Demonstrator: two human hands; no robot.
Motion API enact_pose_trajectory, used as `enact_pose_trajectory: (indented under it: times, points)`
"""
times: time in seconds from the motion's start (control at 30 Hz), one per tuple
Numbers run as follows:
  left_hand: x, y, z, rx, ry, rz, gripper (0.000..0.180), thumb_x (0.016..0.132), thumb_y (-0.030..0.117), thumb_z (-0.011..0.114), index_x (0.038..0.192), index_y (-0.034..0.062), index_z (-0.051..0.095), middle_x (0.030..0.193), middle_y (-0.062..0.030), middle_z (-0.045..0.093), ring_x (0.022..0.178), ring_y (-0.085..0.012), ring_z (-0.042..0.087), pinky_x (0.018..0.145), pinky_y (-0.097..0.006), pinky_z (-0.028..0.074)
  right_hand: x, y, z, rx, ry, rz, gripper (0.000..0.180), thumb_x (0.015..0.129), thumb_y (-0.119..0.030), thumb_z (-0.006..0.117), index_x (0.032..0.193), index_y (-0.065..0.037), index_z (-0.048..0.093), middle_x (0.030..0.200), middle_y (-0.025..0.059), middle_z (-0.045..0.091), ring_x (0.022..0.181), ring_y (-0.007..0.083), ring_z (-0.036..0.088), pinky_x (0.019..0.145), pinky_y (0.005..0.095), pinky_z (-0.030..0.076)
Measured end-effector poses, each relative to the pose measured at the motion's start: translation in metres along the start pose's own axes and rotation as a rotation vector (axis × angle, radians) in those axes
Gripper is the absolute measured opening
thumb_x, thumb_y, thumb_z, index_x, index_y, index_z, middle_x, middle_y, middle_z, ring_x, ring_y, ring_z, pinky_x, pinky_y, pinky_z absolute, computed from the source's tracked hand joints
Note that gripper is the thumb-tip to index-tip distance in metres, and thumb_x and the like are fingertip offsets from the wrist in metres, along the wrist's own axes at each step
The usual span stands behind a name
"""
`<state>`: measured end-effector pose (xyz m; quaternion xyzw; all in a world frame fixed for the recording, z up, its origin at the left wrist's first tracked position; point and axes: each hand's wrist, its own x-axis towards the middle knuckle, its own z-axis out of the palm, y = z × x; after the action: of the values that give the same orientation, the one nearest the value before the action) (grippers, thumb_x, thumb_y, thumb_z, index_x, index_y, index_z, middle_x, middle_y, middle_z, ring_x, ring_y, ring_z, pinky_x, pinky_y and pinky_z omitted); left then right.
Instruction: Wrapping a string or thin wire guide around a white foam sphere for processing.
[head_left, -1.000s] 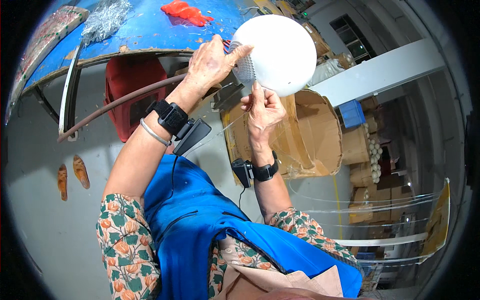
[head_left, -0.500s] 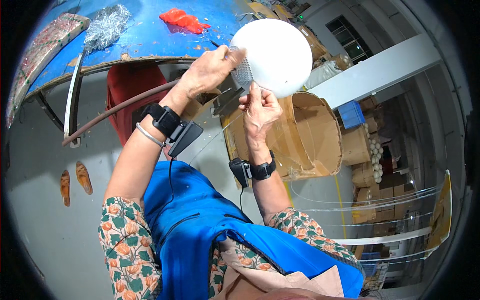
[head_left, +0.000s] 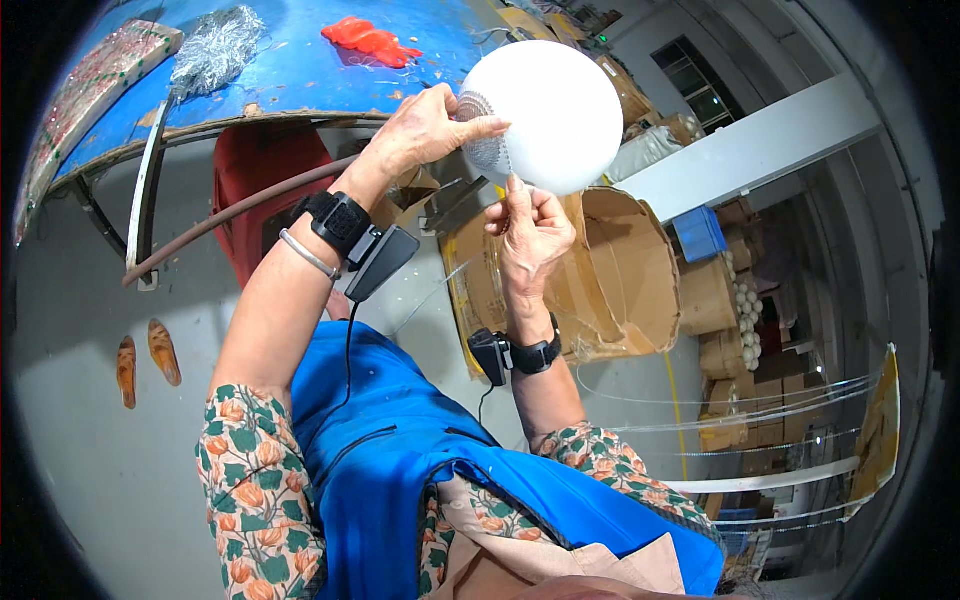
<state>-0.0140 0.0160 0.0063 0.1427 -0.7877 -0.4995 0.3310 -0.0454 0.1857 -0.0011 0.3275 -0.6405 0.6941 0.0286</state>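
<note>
A large white ball (head_left: 560, 115) stands before me at the table's right end, with rows of small silver beads (head_left: 484, 140) covering its left side. My left hand (head_left: 425, 128) is at that beaded side, its thumb pressed flat on the rows and its fingers curled at the ball's edge. Below the ball, my right hand (head_left: 537, 235) is closed, thumb against forefinger, on a thin bead strand (head_left: 509, 165) that runs up to the rows. What holds the ball up is mostly hidden.
On the blue table (head_left: 300, 75) lie a red crumpled plastic piece (head_left: 368, 42), a heap of silver strands (head_left: 217, 50) and a long speckled slab (head_left: 105, 100). Beneath it are a red chair (head_left: 265, 175) and a brown bar (head_left: 240, 212). An open cardboard box (head_left: 625, 270) stands right.
My left thumb has stretched out across the beaded rows, where the hand was blurred before. My right hand has shifted slightly right and down, still pinching the strand.
</note>
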Motion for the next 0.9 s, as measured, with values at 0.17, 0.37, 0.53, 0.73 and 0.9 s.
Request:
enact_pose_trajectory:
  times: [0.17, 0.37, 0.53, 0.73, 0.9]
  points:
    - [-0.004, -0.003, 0.010, 0.032, 0.097, 0.004, 0.085, 0.062, 0.068, 0.061, 0.101, -0.0072, 0.050, 0.090, -0.0204, 0.059, 0.086, -0.0291, 0.058, 0.076, -0.038, 0.045, 0.005, 0.009, 0.003, 0.024, 0.041, -0.060, 0.022, 0.084, -0.017, 0.060, 0.071, 0.000, 0.055, 0.054, 0.0045, 0.057, 0.043, 0.0048, 0.049, 0.041, 0.0173, 0.041]
    - [-0.009, -0.001, 0.017, 0.071, 0.135, 0.020, 0.072, 0.071, 0.065, 0.054, 0.098, -0.0015, 0.050, 0.090, -0.0227, 0.058, 0.089, -0.0344, 0.057, 0.075, -0.042, 0.044, 0.008, 0.013, 0.004, 0.027, 0.059, -0.064, 0.023, 0.084, -0.017, 0.060, 0.070, 0.000, 0.054, 0.054, 0.0046, 0.057, 0.043, 0.0046, 0.049, 0.041, 0.0171, 0.041]
    - [-0.012, 0.004, 0.018, 0.124, 0.198, 0.132, 0.066, 0.074, 0.060, 0.055, 0.098, -0.0019, 0.052, 0.065, -0.0129, 0.056, 0.060, -0.0247, 0.056, 0.057, -0.035, 0.044, 0.009, 0.013, 0.006, 0.019, 0.086, -0.079, 0.023, 0.083, -0.018, 0.061, 0.070, 0.000, 0.055, 0.054, 0.0057, 0.057, 0.043, 0.0063, 0.050, 0.041, 0.0180, 0.041]
    - [-0.017, 0.008, 0.014, 0.075, 0.066, 0.096, 0.069, 0.072, 0.062, 0.056, 0.098, -0.0016, 0.052, 0.072, -0.0166, 0.059, 0.071, -0.0295, 0.057, 0.064, -0.038, 0.045, 0.007, 0.013, 0.004, 0.021, 0.082, -0.072, 0.022, 0.083, -0.017, 0.061, 0.071, 0.000, 0.055, 0.055, 0.0060, 0.057, 0.043, 0.0061, 0.050, 0.040, 0.0181, 0.041]
    - [-0.012, -0.001, 0.014, 0.170, 0.150, 0.108, 0.075, 0.068, 0.066, 0.056, 0.098, -0.0021, 0.049, 0.082, -0.0232, 0.061, 0.085, -0.0364, 0.059, 0.074, -0.042, 0.046, 0.006, -0.009, -0.002, -0.026, -0.081, 0.103, 0.019, 0.083, -0.016, 0.060, 0.078, 0.002, 0.057, 0.057, 0.0039, 0.058, 0.045, 0.0052, 0.051, 0.042, 0.0171, 0.041]
